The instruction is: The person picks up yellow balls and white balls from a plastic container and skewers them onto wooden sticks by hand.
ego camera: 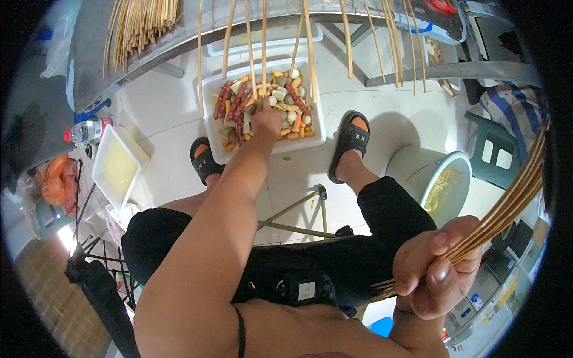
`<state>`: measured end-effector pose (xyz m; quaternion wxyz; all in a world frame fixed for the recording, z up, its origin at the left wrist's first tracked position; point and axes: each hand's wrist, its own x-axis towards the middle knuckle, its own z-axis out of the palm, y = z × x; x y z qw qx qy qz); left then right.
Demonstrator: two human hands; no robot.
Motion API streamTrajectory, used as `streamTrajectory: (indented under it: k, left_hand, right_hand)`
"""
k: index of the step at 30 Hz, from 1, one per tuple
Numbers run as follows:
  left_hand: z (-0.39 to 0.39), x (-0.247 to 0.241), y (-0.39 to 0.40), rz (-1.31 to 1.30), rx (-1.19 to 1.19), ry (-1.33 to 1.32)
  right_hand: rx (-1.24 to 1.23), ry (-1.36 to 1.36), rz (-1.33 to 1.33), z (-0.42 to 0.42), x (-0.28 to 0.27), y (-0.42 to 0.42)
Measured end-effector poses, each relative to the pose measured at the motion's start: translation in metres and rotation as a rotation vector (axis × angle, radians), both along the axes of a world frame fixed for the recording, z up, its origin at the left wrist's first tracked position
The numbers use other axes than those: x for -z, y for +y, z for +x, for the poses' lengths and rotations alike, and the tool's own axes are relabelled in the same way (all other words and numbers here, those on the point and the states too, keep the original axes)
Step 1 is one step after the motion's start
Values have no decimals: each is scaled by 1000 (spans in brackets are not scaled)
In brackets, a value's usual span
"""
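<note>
My left hand (pixel 267 117) reaches down into a white plastic tray (pixel 320 129) on the floor, among mixed food pieces. Its fingertips are partly hidden, and whether they grip a piece cannot be told. Dark red sausages (pixel 222 100) lie at the tray's left, with pale balls, white cubes and yellow-brown pieces around them. At the lower right, my right hand (pixel 441 268) is closed around a bundle of thin bamboo skewers (pixel 501 210), which fans up to the right. Spaced sticks (pixel 346 40) jut over the table edge above the tray.
A thick bundle of sticks (pixel 143 31) lies on the metal table (pixel 94 58). Left stand a plastic bottle (pixel 89 130) and a white tub (pixel 118 168) of yellowish liquid. A bucket (pixel 465 179) and a green stool (pixel 492 152) stand right. A folding frame (pixel 293 210) is between my legs.
</note>
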<state>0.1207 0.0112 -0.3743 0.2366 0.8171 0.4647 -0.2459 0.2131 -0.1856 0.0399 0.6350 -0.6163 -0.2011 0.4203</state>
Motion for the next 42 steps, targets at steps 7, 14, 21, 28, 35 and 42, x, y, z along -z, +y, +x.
streamTrajectory:
  k: [7,14,21,28,35,42]
  left_hand:
    - [-23,9,-1,53,65,-140]
    - [-51,-18,-16,-590,-1063,-892]
    - [-61,-161,-26,-1639,-1174,-1531]
    - [-79,-282,-37,-1530,-1067,-1682]
    - [-115,-361,-23,-1082,-879,-1730]
    - [-116,-378,-1,-936,-784,-1859]
  right_hand:
    - [84,96,-62,-1,-6,-3]
    - [-125,38,-18,6,3,4]
    - [-246,122,-3,0,14,19]
    - [-363,121,10,-18,14,11]
    - [-489,113,41,-53,15,15]
    - [-487,157,66,-72,21,36]
